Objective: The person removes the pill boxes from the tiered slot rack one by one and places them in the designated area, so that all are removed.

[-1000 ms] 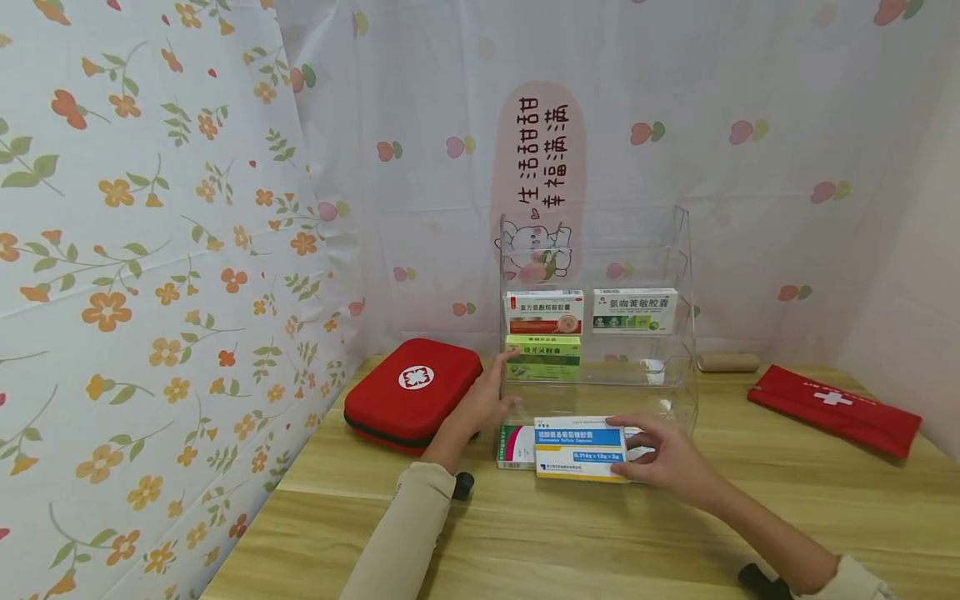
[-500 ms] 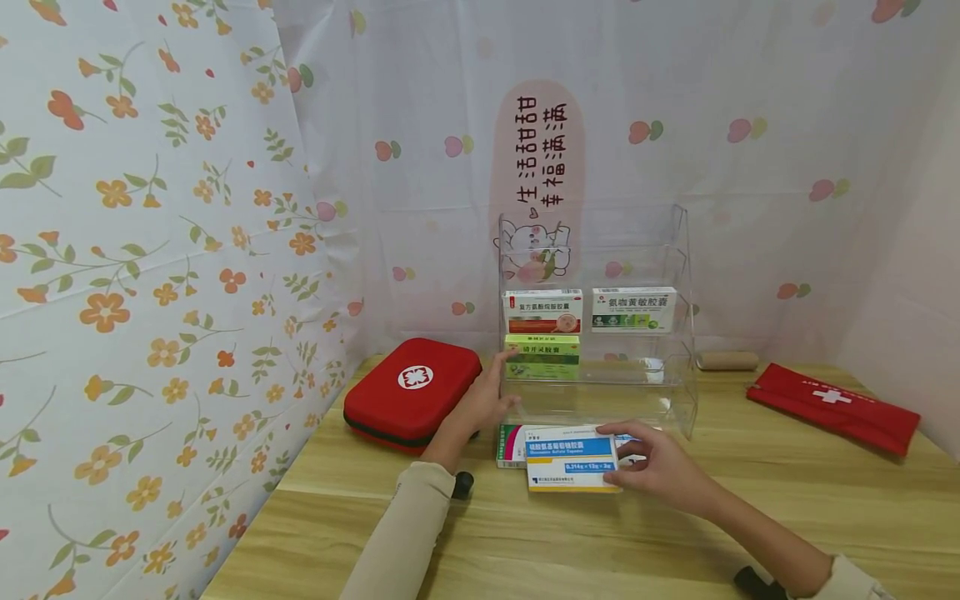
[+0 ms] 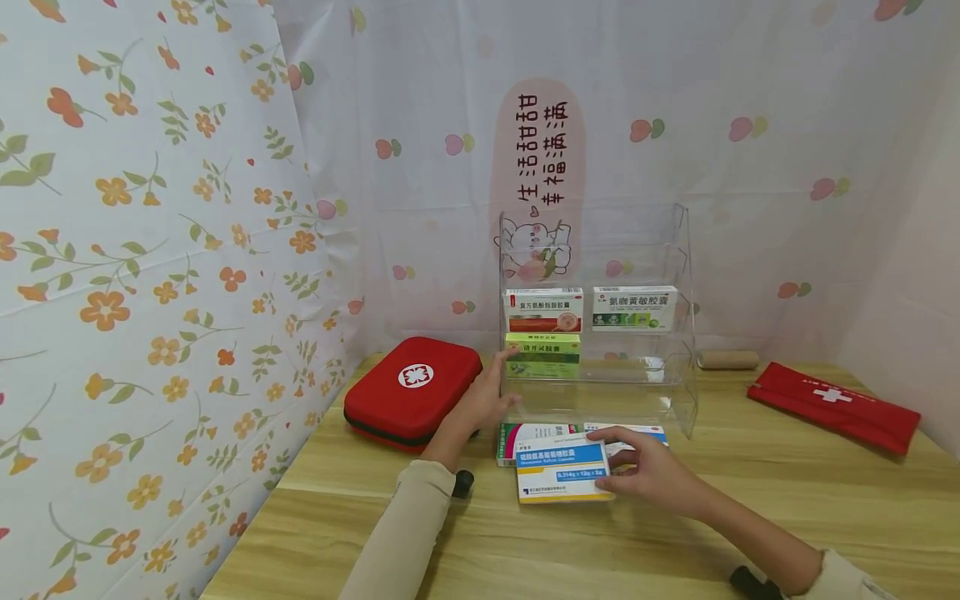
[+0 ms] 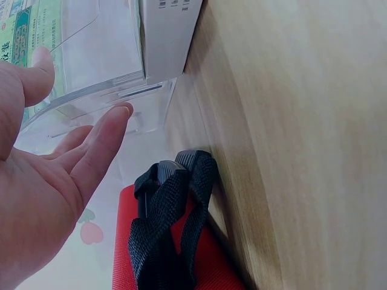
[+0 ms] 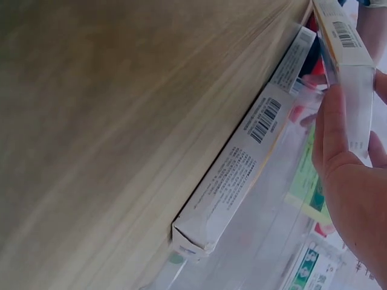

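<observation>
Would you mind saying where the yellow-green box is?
In the head view, the yellow-green box sits at left on the clear rack, below the red-and-white box, beside the left hand.

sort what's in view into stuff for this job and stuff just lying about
Likely part of the job:
medicine box in the right hand
clear rack
other boxes

Probably just lying about:
red case
red pouch
cardboard tube

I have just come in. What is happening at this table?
A person's right hand holds a blue-and-white medicine box in front of a clear tiered rack. Behind that box, at the rack's foot, sit a pink-and-green box and another box, both partly hidden. The left hand is at the rack's left side, close to a green box on a higher tier.
</observation>
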